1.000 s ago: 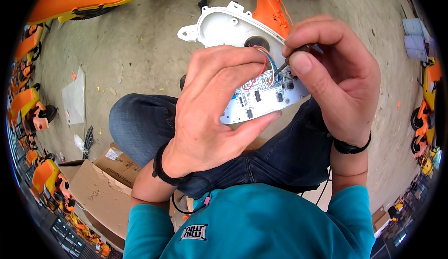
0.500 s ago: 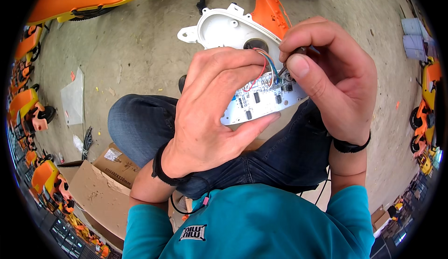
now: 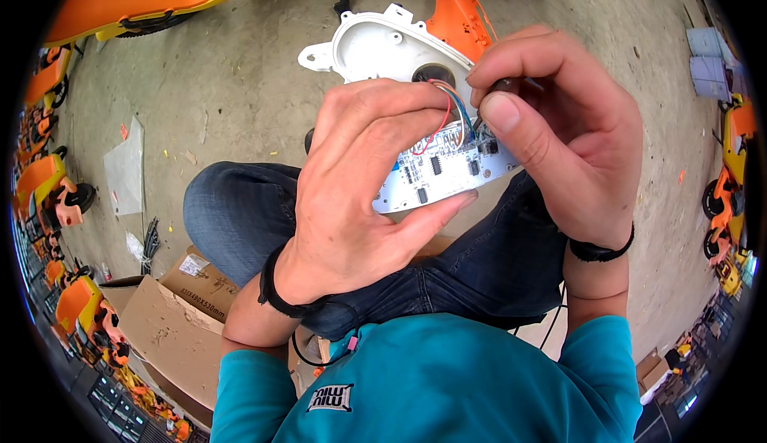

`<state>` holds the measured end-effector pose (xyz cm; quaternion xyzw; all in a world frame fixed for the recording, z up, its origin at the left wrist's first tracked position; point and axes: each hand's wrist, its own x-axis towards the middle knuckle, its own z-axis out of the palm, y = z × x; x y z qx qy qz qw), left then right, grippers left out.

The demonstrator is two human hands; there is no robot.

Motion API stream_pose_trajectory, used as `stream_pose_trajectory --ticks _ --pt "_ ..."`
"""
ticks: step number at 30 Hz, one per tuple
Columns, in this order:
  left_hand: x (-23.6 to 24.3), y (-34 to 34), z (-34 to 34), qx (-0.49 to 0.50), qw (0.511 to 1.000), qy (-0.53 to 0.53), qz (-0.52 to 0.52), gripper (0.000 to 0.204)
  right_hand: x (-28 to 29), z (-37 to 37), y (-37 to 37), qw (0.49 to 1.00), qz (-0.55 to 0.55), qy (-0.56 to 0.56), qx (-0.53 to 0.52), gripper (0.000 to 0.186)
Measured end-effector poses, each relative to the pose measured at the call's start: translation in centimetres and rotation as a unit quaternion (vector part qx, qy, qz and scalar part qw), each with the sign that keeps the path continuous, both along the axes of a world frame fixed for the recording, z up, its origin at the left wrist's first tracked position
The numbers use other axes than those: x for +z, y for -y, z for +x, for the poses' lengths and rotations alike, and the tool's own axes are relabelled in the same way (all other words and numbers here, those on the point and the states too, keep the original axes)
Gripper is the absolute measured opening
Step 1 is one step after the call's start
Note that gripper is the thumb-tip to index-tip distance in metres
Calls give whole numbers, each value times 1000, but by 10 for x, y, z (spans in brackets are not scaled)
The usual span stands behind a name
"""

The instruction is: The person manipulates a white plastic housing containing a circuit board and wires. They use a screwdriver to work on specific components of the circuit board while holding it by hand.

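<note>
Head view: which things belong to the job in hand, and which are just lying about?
In the job:
circuit board, held by the left hand
coloured wires at the board
dark tool, pinched in the right hand
white housing, probably

Lying about, apparently:
cardboard box
translucent sheet
dark cable bundle

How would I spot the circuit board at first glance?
Start at the blue jeans, then go up to the left hand above them. That hand holds the circuit board, a flat whitish panel. Unlike the hollow white shell beyond, it is dotted with small black chips, with thin coloured wires arching over it.
</note>
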<state>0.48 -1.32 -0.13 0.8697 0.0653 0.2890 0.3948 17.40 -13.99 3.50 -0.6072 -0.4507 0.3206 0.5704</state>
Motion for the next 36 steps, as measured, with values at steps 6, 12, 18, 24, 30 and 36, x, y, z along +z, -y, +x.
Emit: stream_pose_trajectory --ticks 6,12,18,24,30,36 --pt "3 1 1 4 1000 -1 -14 58 1 -2 0 1000 0 -23 -19 16" --pt "10 0 1 8 999 -24 -30 55 10 2 -1 1000 -29 3 -4 15" --pt "11 0 -2 4 999 -20 -31 55 2 5 -2 998 36 32 -32 15" --pt "8 -2 -2 1 999 -15 -48 57 3 9 3 996 48 -21 -79 20" --pt "6 -3 -3 8 999 -18 -44 58 4 4 2 993 43 -28 -103 19" --pt "4 -4 -3 19 999 0 -48 59 1 8 3 991 47 -51 -115 29"
